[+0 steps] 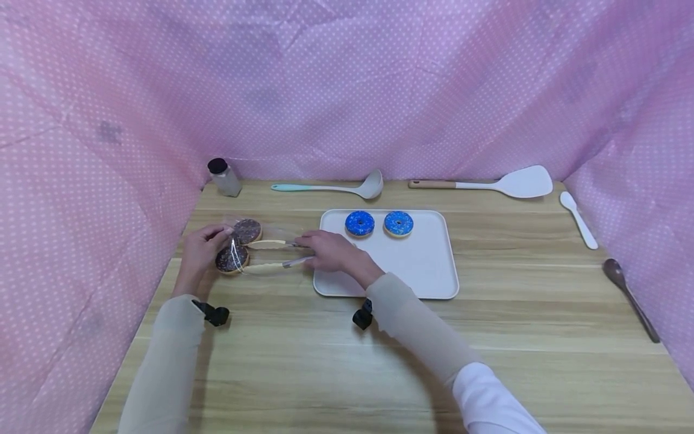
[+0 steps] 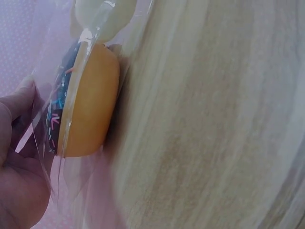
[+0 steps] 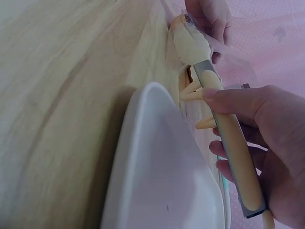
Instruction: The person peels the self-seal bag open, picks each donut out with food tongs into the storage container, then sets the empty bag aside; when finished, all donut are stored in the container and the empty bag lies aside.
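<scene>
My left hand point(image 1: 198, 248) pinches a clear plastic bag point(image 2: 40, 167) at its left end. Inside lie two chocolate-iced donuts, the farther donut point(image 1: 247, 229) and the nearer donut point(image 1: 230, 260). Colored sprinkles and a tan base show on the donut point(image 2: 90, 102) in the left wrist view. My right hand point(image 1: 331, 250) grips a pair of tongs point(image 3: 233, 155) with cream handles and metal arms. Their cream tips point(image 1: 264, 244) reach left into the bag, spread apart, right at the donuts.
A white tray point(image 1: 401, 271) lies under my right hand, bearing a dark blue donut point(image 1: 360, 223) and a lighter blue donut point(image 1: 398, 223). Behind stand a black-capped jar point(image 1: 225, 178), a ladle point(image 1: 371, 185) and a spatula point(image 1: 526, 182). Rightward lie a white spoon point(image 1: 579, 220) and brown spoon point(image 1: 629, 295).
</scene>
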Demonstrator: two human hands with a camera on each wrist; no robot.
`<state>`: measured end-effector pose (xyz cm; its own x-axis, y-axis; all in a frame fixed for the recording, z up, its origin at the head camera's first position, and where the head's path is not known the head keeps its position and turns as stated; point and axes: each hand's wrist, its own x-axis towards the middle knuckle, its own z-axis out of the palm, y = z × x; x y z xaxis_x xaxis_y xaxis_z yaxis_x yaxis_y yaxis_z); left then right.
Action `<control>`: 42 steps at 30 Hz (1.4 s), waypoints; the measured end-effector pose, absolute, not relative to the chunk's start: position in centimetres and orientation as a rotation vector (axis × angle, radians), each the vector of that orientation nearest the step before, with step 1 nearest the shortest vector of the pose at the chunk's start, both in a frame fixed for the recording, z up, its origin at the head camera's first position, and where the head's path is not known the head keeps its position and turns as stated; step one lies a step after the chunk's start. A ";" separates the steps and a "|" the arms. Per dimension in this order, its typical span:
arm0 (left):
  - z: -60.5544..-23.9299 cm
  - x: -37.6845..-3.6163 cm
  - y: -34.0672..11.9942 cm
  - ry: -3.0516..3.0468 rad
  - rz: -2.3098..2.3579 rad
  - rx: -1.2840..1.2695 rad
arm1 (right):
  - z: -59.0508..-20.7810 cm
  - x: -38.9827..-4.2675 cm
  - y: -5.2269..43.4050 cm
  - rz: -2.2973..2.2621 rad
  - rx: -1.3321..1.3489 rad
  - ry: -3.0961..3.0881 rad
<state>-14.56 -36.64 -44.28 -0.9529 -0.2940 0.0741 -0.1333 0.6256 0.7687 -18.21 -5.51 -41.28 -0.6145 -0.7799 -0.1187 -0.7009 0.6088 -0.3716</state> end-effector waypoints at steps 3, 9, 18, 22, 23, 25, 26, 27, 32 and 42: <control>-44.4 -14.5 -36.7 -2.638 -1.237 0.343 | -41.1 -18.3 -5.8 -0.414 -1.204 2.558; -44.3 -14.5 -36.6 -2.595 -1.372 0.341 | -41.2 -18.5 -6.2 -0.402 -1.211 2.544; -44.2 -14.5 -36.3 -2.505 -1.580 0.346 | -41.7 -18.4 -6.5 -0.427 -1.233 2.548; -44.3 -14.4 -36.2 -2.500 -1.575 0.352 | -41.8 -18.3 -6.4 -0.432 -1.240 2.550; -44.3 -14.3 -36.2 -2.501 -1.575 0.357 | -41.8 -18.2 -6.4 -0.428 -1.241 2.553; -44.3 -14.2 -36.2 -2.515 -1.545 0.376 | -41.8 -18.1 -6.2 -0.430 -1.242 2.559; -44.3 -14.2 -36.2 -2.528 -1.519 0.383 | -41.7 -18.1 -6.2 -0.431 -1.243 2.563; -44.3 -14.1 -36.3 -2.541 -1.494 0.396 | -41.7 -18.0 -6.1 -0.430 -1.245 2.568; -44.3 -14.0 -36.4 -2.588 -1.362 0.426 | -41.3 -17.7 -5.4 -0.461 -1.253 2.590; -44.2 -14.0 -36.4 -2.612 -1.335 0.487 | -41.1 -17.2 -2.7 -0.571 -1.219 2.609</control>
